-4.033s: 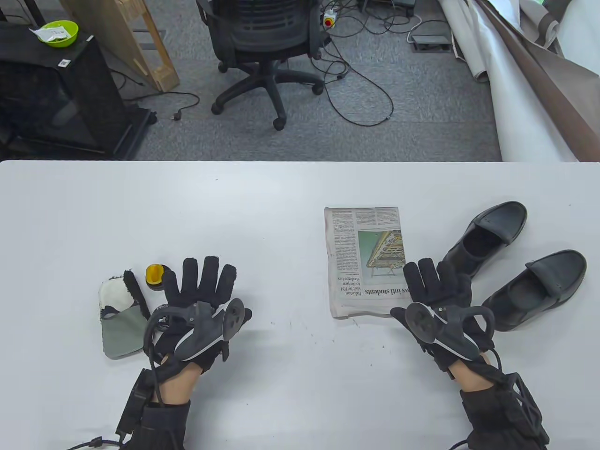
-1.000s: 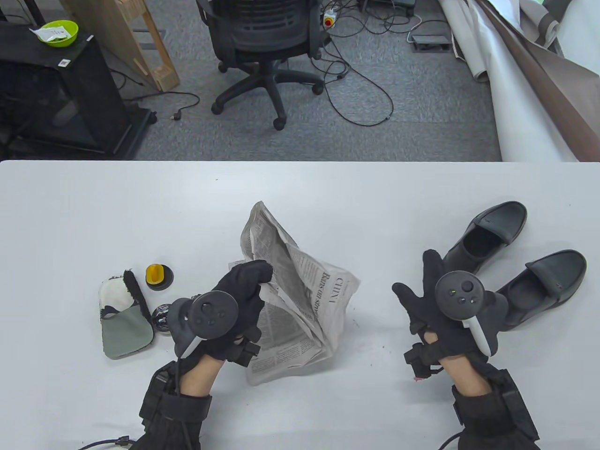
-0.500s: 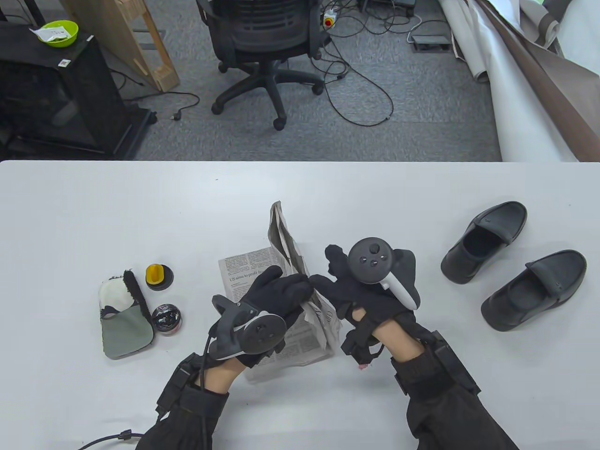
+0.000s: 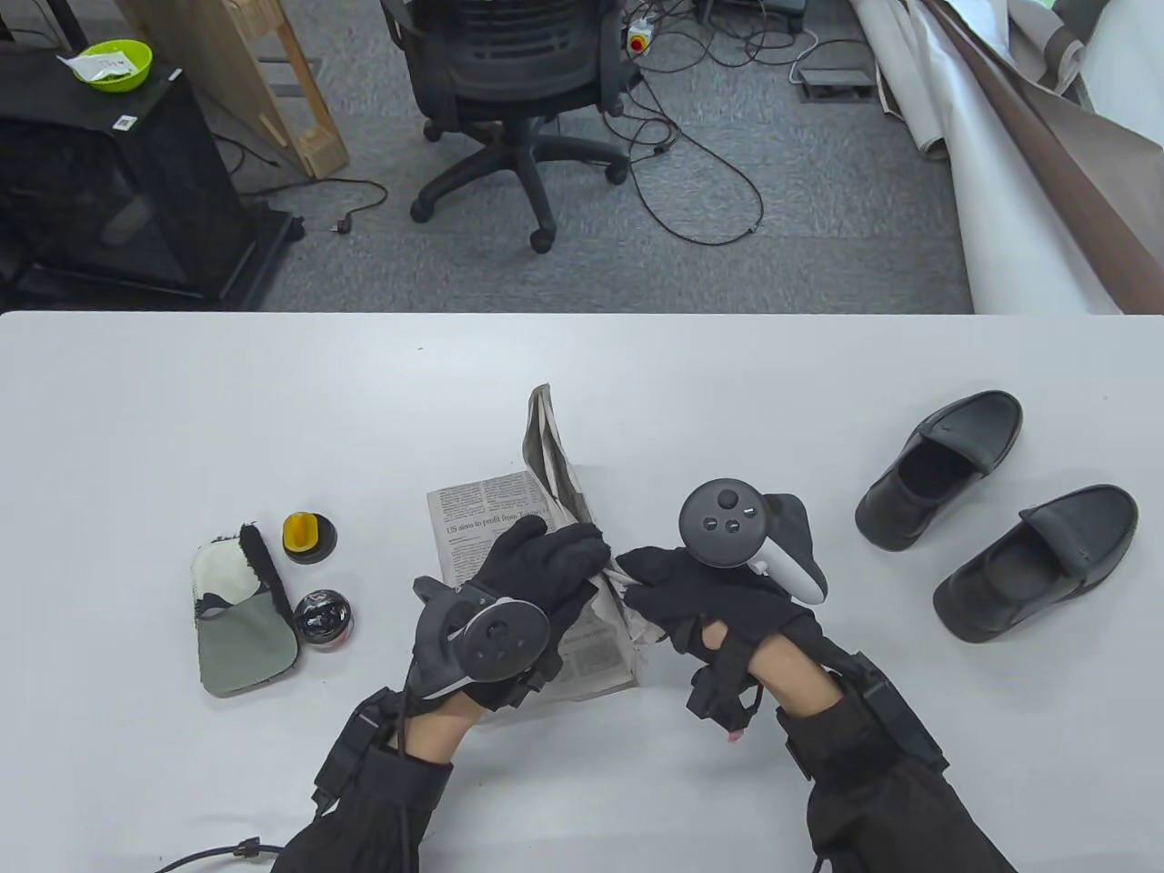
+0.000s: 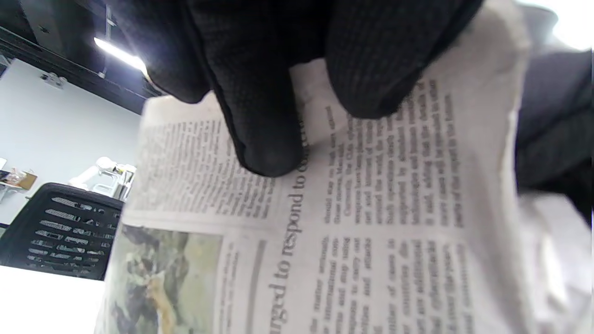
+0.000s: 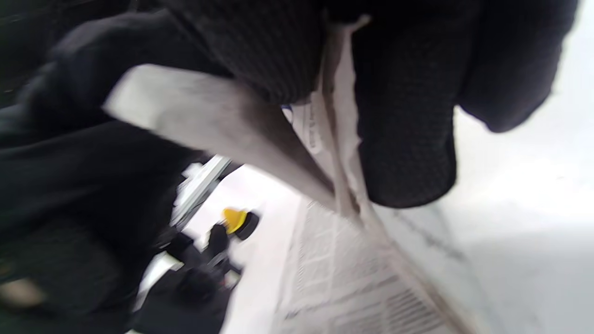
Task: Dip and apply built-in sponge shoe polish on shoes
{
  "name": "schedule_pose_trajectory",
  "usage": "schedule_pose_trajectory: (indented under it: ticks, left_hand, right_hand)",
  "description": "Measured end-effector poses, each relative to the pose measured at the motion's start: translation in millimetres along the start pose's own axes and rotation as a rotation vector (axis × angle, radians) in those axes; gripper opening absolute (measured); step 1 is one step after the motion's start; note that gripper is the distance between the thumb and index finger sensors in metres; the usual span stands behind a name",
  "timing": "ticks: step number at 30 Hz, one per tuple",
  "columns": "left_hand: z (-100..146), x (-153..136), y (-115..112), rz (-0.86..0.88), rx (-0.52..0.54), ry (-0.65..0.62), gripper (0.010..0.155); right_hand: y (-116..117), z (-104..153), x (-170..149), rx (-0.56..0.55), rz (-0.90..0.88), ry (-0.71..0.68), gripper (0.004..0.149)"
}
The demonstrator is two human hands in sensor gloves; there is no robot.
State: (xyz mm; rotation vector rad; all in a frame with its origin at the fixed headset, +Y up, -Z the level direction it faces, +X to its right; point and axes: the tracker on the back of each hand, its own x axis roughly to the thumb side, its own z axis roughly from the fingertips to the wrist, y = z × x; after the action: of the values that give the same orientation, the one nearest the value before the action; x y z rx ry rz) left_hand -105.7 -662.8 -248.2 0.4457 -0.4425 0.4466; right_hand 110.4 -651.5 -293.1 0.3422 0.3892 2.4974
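A folded newspaper (image 4: 496, 518) stands partly lifted at the table's middle, one fold sticking up. My left hand (image 4: 555, 568) grips its sheets from the left; the left wrist view shows my fingers (image 5: 264, 116) pressing on the printed page (image 5: 371, 222). My right hand (image 4: 668, 591) pinches the paper's right edge; the right wrist view shows sheets (image 6: 334, 153) between my fingers (image 6: 408, 139). Two black shoes (image 4: 937, 468) (image 4: 1037, 559) lie at the right. A yellow-topped sponge applicator (image 4: 307, 538), a round polish tin (image 4: 323, 618) and a polishing mitt (image 4: 238, 614) sit at the left.
The white table (image 4: 273, 409) ends at its far edge, with an office chair (image 4: 518, 82) and cables on the floor beyond. The yellow applicator also shows in the right wrist view (image 6: 234, 220).
The newspaper came from beside the shoes to the middle in my left hand. My right hand moved left and took its right edge. In the last half second the paper sank slightly.
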Motion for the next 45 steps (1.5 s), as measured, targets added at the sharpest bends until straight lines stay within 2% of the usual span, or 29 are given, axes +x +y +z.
schedule_pose_trajectory:
  ticks: [2,5,10,13,17,23,27,31,34,36,38,40,42,43,45]
  left_hand:
    - [3,-6,7,0.017,0.027,0.024,0.04]
    - [6,-18,17,0.038,0.051,0.073,0.04]
    - [7,-38,31,0.099,0.083,0.136,0.04]
    - [6,-42,31,0.121,0.054,0.134,0.04]
    - [-1,-34,24,0.128,0.014,0.09,0.04]
    - [-14,-9,19,0.077,-0.026,0.04,0.041]
    - [-26,9,20,-0.031,-0.065,-0.023,0.041]
    - [-36,25,17,-0.029,-0.127,-0.083,0.041]
    - [-40,34,10,-0.052,-0.19,-0.123,0.041]
    - [-41,38,8,-0.048,-0.167,-0.129,0.041]
    - [-40,40,7,-0.041,-0.161,-0.13,0.041]
    - [-39,38,6,-0.042,-0.176,-0.135,0.041]
    - [-36,34,6,-0.02,-0.188,-0.13,0.041]
    - [-35,31,6,-0.005,-0.186,-0.128,0.041]
    - [-35,28,7,0.009,-0.18,-0.116,0.041]
  right_hand:
    - [-7,5,-13,-0.072,0.075,0.093,0.047]
    - [-16,9,-38,-0.106,0.104,0.203,0.047]
    - [-30,17,-89,-0.089,0.08,0.334,0.046]
    - [-35,20,-117,-0.031,0.1,0.401,0.046]
    - [-41,24,-127,0.001,0.167,0.449,0.06]
    - [-56,27,-82,-0.058,0.167,0.306,0.081]
    - [-67,21,-34,-0.171,0.188,0.15,0.089]
    - [-53,6,2,-0.241,0.424,0.023,0.094]
    - [-37,-12,13,-0.212,0.447,-0.116,0.1]
    - [-29,-23,13,-0.174,0.424,-0.162,0.095]
    - [-26,-30,10,-0.171,0.383,-0.209,0.078]
    - [-27,-33,3,-0.215,0.29,-0.221,0.058]
    - [-29,-33,-4,-0.252,0.24,-0.245,0.052]
    - [-29,-31,-6,-0.266,0.219,-0.266,0.058]
    - [-28,-29,-7,-0.272,0.204,-0.31,0.09]
